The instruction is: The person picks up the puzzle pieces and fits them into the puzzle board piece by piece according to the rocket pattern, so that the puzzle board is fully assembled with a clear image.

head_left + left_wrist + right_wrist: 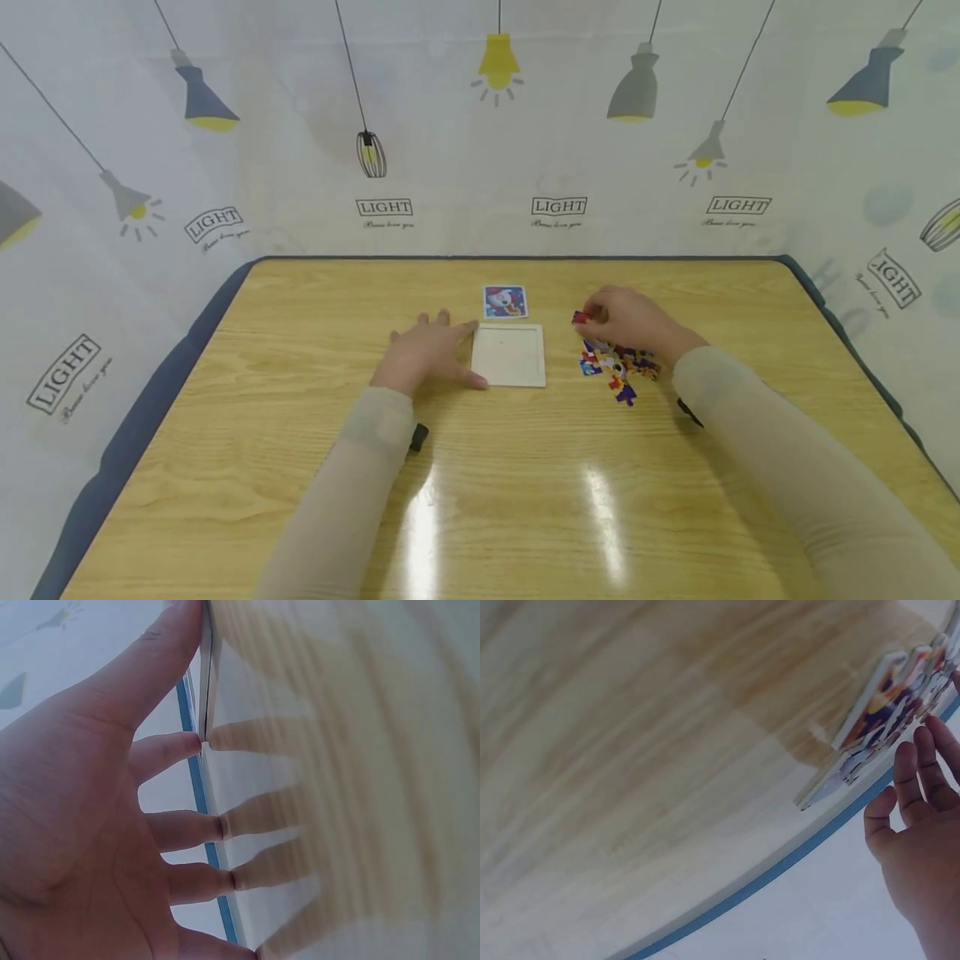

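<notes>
The tray (508, 356) lies flat on the desk (285, 358), nearer the far edge than the near one and about midway between the side edges. The left hand (431, 348) holds nothing: its fingers are spread, the index tip at the tray's far left corner and the thumb at its near left corner. The right hand (633, 321) pinches a red piece (580, 317) between thumb and fingertips, over the far side of the pile (617, 367) — this lies just right of the tray, toward the desk's right edge. The card (505, 302) lies beyond the tray, on the side of the desk's far edge.

The step in hand looks like picking out a piece, with none in the tray yet. The next move seems to call for a steady pinch and a check against the card — and the tray kept still.
</notes>
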### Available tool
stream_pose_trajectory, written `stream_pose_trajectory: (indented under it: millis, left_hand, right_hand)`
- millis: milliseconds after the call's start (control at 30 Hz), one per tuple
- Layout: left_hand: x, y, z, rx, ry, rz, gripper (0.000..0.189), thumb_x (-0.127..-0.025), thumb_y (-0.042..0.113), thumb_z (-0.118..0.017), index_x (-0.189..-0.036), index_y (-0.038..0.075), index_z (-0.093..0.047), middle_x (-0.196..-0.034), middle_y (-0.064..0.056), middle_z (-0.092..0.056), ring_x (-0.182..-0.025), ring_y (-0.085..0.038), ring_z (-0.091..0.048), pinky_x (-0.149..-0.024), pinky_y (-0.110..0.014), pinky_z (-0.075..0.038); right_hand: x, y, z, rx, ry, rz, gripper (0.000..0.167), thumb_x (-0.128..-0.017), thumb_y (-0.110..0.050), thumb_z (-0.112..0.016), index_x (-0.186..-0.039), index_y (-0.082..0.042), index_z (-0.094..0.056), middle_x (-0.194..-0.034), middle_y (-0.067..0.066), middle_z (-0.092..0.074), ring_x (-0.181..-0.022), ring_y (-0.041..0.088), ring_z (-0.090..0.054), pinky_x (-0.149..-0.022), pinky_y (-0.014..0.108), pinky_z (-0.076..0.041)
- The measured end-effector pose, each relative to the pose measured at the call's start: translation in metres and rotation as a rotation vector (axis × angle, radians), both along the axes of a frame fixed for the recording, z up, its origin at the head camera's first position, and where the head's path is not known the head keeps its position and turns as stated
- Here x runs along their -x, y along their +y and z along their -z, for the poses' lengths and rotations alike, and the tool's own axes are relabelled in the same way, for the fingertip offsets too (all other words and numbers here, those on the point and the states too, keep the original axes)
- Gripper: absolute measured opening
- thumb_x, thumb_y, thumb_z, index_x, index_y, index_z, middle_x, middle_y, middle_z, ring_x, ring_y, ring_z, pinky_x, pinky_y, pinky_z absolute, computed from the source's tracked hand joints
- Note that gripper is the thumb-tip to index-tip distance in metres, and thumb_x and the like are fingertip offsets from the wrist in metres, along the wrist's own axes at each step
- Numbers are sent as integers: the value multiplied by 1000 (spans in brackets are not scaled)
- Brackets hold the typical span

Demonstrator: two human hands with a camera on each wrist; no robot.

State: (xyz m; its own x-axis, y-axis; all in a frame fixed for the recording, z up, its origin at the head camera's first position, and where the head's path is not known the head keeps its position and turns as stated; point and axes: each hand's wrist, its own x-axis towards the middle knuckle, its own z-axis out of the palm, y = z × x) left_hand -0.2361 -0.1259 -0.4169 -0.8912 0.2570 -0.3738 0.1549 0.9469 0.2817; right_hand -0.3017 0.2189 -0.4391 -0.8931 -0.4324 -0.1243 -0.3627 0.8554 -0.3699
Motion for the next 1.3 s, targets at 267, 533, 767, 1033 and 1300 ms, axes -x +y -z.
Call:
stream_pose_trajectory:
  millis: [267, 533, 767, 1033, 1300]
  left_hand:
    - [-1, 2, -1, -17, -13, -5, 111, -77, 71, -84, -168, 36, -31, -180, -19, -11, -164, -53, -7, -120, -87, -11]
    - [-1, 1, -1, -12, -12, -12, 112, -77, 71, -84, -169, 36, -31, -180, -19, -11, -164, -53, -7, -120, -87, -10]
    - [0, 0, 1, -17, -20, -13, 112, -78, 71, -84, -169, 36, -30, -180, -19, -10, -164, -53, -5, -120, -88, -9]
    - [0, -1, 2, -28, -19, -13, 112, -77, 71, -84, -169, 36, -29, -180, -20, -10, -164, -54, -4, -120, -88, -9]
    - [1, 1, 1, -36, -29, -13, 113, -77, 70, -84, -169, 36, -29, -180, -20, -8, -164, -54, -3, -119, -88, -7]
  right_hand:
    - [0, 1, 4, -2, 49, -73, 49, -99, -45, -74, -127, -5, -73, -118, 11, -68, -99, 24, -65, -92, 48, -59]
    - [-1, 1, 1, -30, 66, -69, 57, -98, -52, -74, -127, -3, -76, -121, 13, -71, -104, 29, -67, -93, 51, -59]
    - [-1, -3, 2, -50, 90, -61, 50, -99, -50, -74, -120, -6, -80, -114, 11, -71, -98, 25, -66, -85, 47, -59]
    - [1, -10, -1, -9, 96, -26, 53, -97, -51, -75, -127, -8, -76, -120, 11, -72, -102, 26, -68, -92, 49, -60]
    - [-8, -48, -24, 51, 103, -39, 55, -100, -52, -71, -137, -11, -71, -115, 8, -74, -93, 23, -65, -82, 40, -57]
